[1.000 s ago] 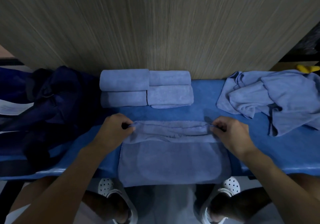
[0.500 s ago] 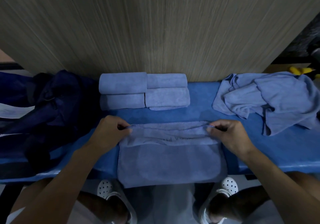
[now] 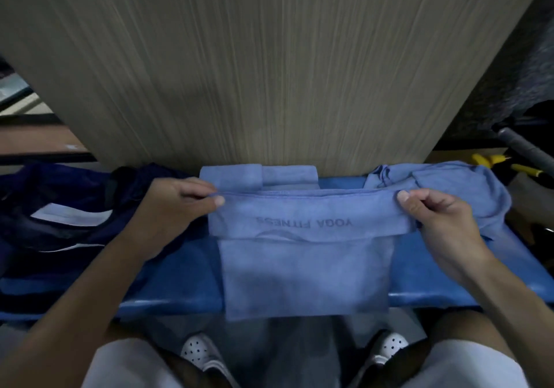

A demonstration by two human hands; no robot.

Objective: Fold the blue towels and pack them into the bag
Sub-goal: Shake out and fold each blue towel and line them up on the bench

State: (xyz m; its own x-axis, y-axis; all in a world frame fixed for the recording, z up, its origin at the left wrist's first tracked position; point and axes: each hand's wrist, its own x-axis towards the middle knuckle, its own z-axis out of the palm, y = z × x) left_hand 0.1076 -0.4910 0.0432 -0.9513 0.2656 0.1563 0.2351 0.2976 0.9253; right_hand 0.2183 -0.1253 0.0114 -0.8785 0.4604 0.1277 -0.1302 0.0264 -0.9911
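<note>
We hold the towel (image 3: 305, 273) above the blue tabletop (image 3: 449, 267) by its folded top edge, our left hand (image 3: 177, 204) and right hand (image 3: 434, 219) each pinching a corner, while its lower part hangs past the front edge. If one pinch slips or we lower it unevenly, the fold may skew. It could also drag across the folded towels (image 3: 230, 176) just behind.

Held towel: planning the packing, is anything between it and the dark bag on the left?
Nothing visible, apart from the left hand itself. It and the right hand pinch the held towel; the bag lies just beyond the left hand. The folded towels sit behind.
</note>
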